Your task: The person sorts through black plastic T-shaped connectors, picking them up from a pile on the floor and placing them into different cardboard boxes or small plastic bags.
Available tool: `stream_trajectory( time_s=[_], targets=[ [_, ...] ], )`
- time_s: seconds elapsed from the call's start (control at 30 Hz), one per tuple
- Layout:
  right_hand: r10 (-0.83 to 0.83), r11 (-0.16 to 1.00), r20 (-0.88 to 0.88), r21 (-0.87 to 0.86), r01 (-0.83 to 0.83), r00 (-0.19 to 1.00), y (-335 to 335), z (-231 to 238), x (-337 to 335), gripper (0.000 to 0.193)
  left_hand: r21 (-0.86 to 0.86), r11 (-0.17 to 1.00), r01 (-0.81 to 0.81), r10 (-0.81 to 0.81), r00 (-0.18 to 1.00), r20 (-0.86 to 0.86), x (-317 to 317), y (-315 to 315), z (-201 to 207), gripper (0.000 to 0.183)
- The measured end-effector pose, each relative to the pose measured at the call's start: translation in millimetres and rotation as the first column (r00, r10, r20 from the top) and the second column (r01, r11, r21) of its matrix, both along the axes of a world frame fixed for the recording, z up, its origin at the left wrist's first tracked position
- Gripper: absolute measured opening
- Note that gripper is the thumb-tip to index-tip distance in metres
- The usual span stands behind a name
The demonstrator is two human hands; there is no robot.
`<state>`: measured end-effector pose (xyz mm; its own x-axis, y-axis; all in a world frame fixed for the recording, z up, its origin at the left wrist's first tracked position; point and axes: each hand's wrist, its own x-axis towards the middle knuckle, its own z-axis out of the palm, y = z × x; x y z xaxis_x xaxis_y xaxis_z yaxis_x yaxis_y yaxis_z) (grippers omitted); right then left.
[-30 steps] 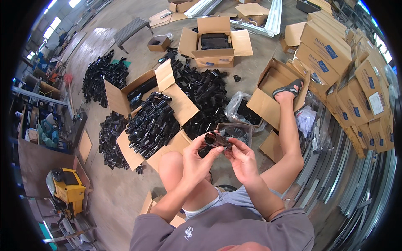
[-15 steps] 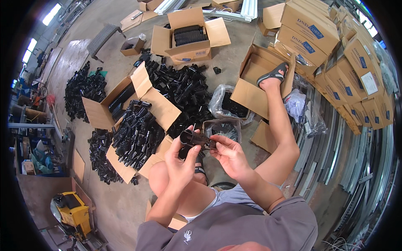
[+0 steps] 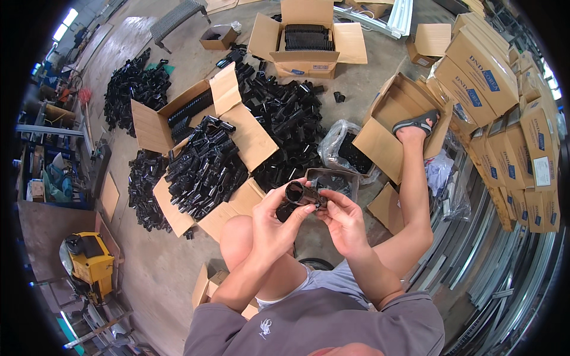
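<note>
Above my lap, both hands hold a black tubular fitting, a short round tube (image 3: 303, 194) with its open end tilted up. My left hand (image 3: 274, 221) wraps its thumb and fingers round the open-ended side. On the other side, the fingertips of my right hand (image 3: 345, 224) pinch the smaller end, where finer details are hidden by the fingers. Just beyond the hands sits a small open carton (image 3: 350, 185) with clear plastic and dark pieces in it. A large heap of similar black fittings (image 3: 205, 169) lies on cardboard flaps to the left.
An open cardboard box (image 3: 146, 126) holding stacked black parts stands behind that heap. Farther off is another filled carton (image 3: 306, 66). My foot rests inside an open box (image 3: 380, 133) at right. Stacked cartons (image 3: 481, 77) and long metal profiles (image 3: 475, 261) line the right side; a yellow machine (image 3: 95, 267) stands left.
The view has swung, so the surroundings sit farther right and higher. Both hands keep hold of the fitting, whose round open end now faces up more.
</note>
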<state>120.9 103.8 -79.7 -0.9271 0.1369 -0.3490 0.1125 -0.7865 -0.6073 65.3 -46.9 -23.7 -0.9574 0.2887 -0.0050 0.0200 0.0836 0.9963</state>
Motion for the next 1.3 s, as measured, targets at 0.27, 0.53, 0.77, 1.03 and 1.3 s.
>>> stream_trajectory(
  time_s=[0.27,0.53,0.77,1.03,1.3],
  targets=[
    [-0.169,0.638,0.008,0.763,0.103,0.986,55.9,-56.0,-57.3,0.025,0.097,0.976,-0.195,0.187,0.979,0.081,4.5,2.0,6.3,0.038],
    [-0.124,-0.159,0.641,0.740,-0.653,0.757,166.0,-253.0,-122.7,0.039,-0.082,0.996,-0.032,0.034,0.999,0.024,5.2,1.6,1.2,0.033],
    [-0.149,-0.168,0.817,0.535,-0.828,0.557,171.2,-314.0,-149.8,0.030,-0.190,0.982,0.009,-0.018,0.999,-0.046,-2.0,6.1,-7.2,0.035],
    [-0.121,-0.315,0.836,0.478,-0.820,0.535,206.5,-354.2,-152.9,0.028,-0.188,0.980,0.068,-0.074,0.997,-0.026,-3.0,16.9,4.2,0.035],
    [0.036,-0.442,0.790,0.561,-0.700,0.611,188.3,-314.6,-154.9,0.028,-0.193,0.981,0.029,-0.044,0.996,-0.071,-2.6,13.4,4.5,0.035]
  ],
)
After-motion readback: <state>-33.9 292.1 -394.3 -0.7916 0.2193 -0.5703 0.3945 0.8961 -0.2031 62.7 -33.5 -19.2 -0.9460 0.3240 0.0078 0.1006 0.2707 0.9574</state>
